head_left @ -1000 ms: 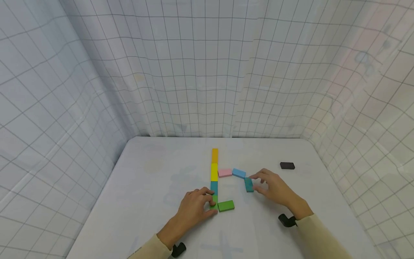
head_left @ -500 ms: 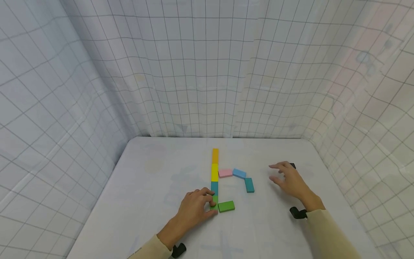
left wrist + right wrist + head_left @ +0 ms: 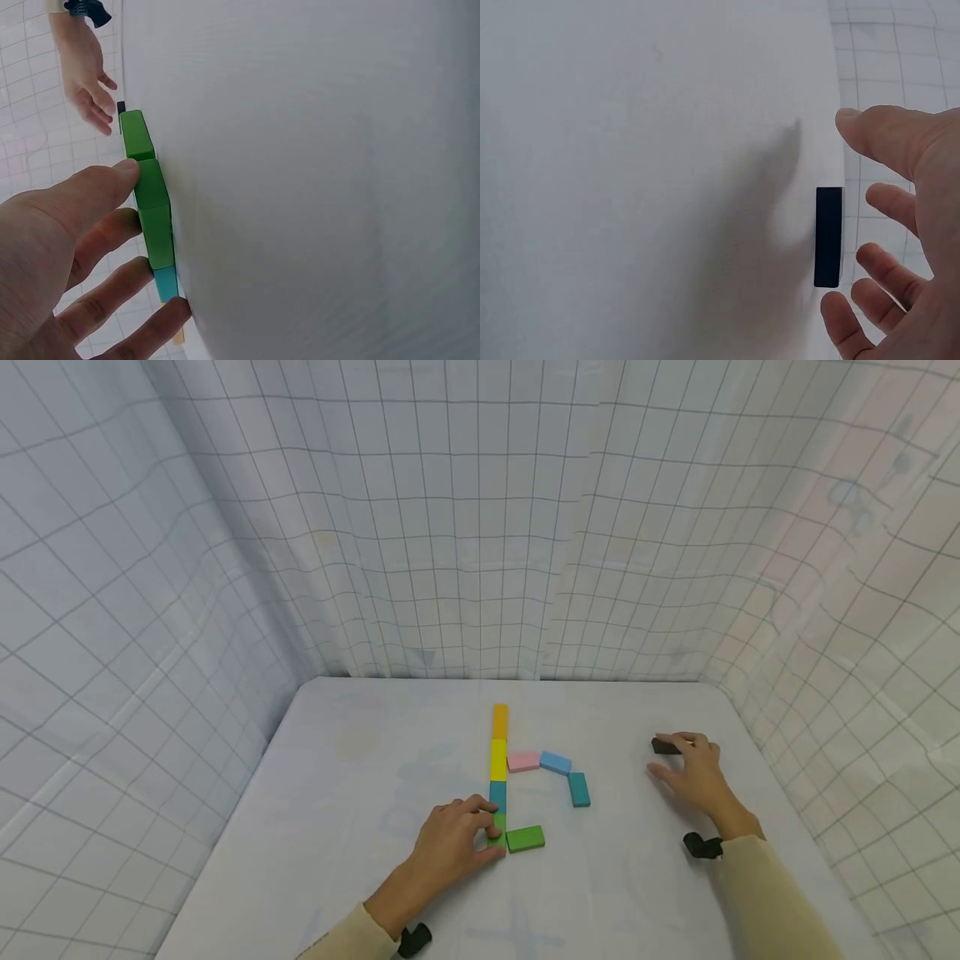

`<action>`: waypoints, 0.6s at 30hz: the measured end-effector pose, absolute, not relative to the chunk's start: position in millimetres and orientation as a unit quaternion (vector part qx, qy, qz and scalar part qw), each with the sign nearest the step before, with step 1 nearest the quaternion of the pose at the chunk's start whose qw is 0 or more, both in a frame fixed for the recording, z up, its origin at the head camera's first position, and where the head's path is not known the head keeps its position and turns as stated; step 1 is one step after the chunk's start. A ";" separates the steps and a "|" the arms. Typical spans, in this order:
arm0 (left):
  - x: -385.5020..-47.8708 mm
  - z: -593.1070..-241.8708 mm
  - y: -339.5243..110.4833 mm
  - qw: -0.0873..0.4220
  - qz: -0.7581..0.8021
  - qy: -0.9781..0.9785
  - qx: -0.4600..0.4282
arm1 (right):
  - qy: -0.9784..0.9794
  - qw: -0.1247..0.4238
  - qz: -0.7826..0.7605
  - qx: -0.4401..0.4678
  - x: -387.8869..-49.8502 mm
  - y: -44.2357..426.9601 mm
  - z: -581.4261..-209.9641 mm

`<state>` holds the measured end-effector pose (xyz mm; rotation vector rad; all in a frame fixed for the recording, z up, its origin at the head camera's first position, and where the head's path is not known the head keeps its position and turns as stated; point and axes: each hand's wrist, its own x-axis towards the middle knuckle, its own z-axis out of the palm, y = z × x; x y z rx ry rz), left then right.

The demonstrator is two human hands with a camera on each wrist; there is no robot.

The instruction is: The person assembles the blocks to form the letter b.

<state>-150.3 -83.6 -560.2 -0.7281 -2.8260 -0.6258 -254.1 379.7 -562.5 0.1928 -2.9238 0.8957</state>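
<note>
In the head view my left hand (image 3: 450, 839) rests at the near end of a straight column of blocks. Its thumb and fingers hold the column's green block (image 3: 154, 225), partly covered by the fingers. Beyond it lie a teal-blue block (image 3: 497, 796), a yellow block (image 3: 498, 760) and an orange block (image 3: 500, 722). My right hand (image 3: 697, 772) is over a black block (image 3: 828, 236) at the right, partly hiding it in the head view. In the right wrist view its fingers are spread and apart from that block.
Right of the column, a pink block (image 3: 523, 762), a light blue block (image 3: 556, 763) and a teal block (image 3: 579, 789) form a curve. Another green block (image 3: 526, 838) lies near the column's base. Grid-patterned curtains (image 3: 480, 568) surround the white table (image 3: 360, 735).
My right hand has left the teal block and moved right to the black block. My left hand stays where it was.
</note>
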 end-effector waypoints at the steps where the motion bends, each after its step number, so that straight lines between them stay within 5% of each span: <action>1: -149.8 -559.6 -83.5 0.074 -0.209 -0.945 -0.241 | -0.955 0.031 0.289 0.057 -254.9 381.1 -562.9; 8: -148.8 -556.7 -82.8 0.061 -0.203 -0.949 -0.235 | -0.956 -0.003 0.294 0.020 -262.7 388.1 -567.9; 18: -149.6 -559.0 -83.3 0.064 -0.204 -0.948 -0.235 | -0.949 0.021 0.313 0.021 -269.5 386.4 -574.8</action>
